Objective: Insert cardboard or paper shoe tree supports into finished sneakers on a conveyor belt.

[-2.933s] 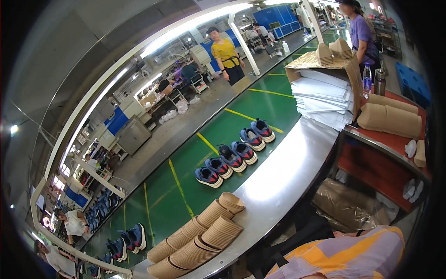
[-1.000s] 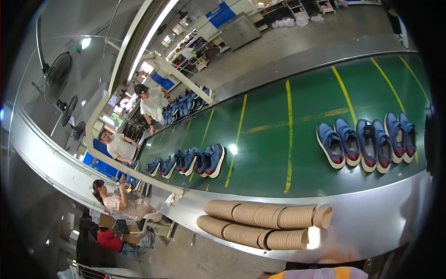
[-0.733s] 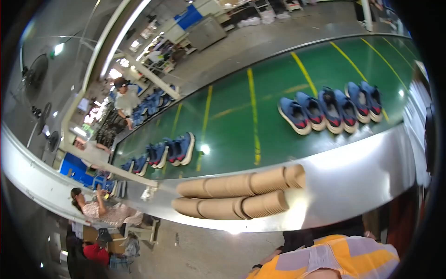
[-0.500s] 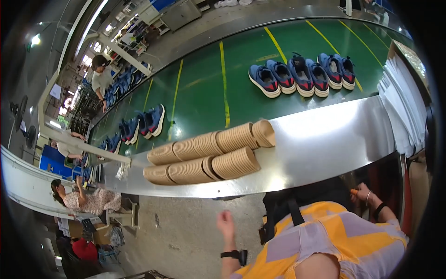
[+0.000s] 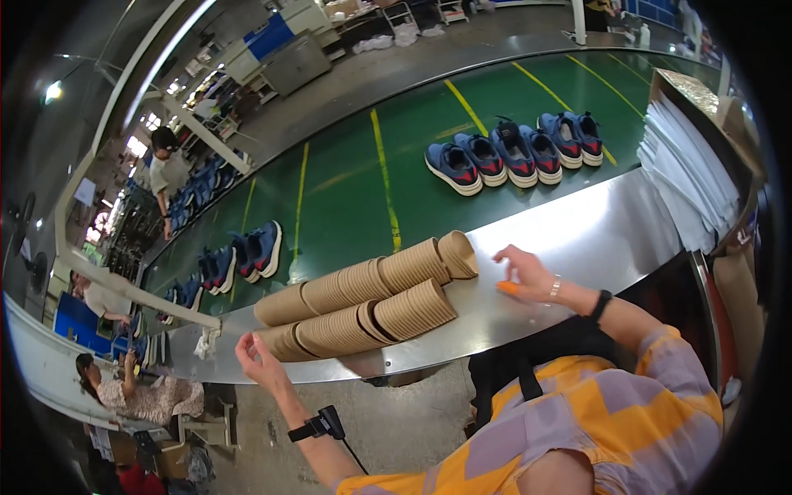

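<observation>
Two long rows of nested tan paper pieces (image 5: 363, 301) lie on their sides on the steel table (image 5: 594, 239). My left hand (image 5: 260, 361) hovers at the left end of the nearer row, fingers apart, holding nothing. A black device is strapped to that wrist. My right hand (image 5: 524, 272) rests over the table just right of the farther row's end, fingers spread and empty. It has an orange cover on one fingertip and a black band on the wrist.
Behind the table runs a green conveyor belt (image 5: 363, 190) with several blue shoes (image 5: 511, 153) and more blue shoes (image 5: 247, 252) further left. A stack of white sheets (image 5: 693, 177) sits at the table's right end. Other workers (image 5: 161, 177) are at the far left.
The view swung from the conveyor down to the table. Both my hands have come up from below and now sit at either end of the tan stacks.
</observation>
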The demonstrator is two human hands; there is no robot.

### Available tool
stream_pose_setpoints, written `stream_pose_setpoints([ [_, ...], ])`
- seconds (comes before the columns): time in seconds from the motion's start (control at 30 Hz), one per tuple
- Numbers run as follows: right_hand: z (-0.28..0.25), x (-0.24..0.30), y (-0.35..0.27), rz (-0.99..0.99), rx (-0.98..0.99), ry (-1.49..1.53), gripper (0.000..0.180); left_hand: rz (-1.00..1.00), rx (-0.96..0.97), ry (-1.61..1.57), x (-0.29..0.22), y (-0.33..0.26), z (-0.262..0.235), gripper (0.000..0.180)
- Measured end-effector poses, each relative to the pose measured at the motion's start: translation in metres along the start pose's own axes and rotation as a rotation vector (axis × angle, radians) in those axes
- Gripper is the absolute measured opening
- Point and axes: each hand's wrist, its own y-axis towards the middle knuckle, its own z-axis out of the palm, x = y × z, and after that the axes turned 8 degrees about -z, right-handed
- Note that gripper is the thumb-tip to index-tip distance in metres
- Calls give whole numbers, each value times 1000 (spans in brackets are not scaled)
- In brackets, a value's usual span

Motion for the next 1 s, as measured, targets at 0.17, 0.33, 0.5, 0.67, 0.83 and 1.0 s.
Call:
stream_pose_setpoints([
  [0.17, 50, -13, 48, -18, 60, -87, 33, 173, 194, 147, -52, -14, 47, 23],
  [0.33, 72, -18, 66, -189, 34, 71, 20, 523, 489, 125, -94, -48, 96, 24],
  [0.5, 68, -4, 66, -47, 7, -33, 14, 773, 833, 51, -129, -78, 128, 36],
  [0.67, 35, 29, 45, -38, -72, 153, 13, 833, 989, 94, -112, -112, 135, 57],
  [0.83, 72, 60, 46, -27, 54, 532, 13, 801, 977, 254, -111, -120, 132, 65],
  [1.0, 94, 62, 43, 150, -4, 813, 12, 739, 982, 199, -108, -123, 127, 70],
])
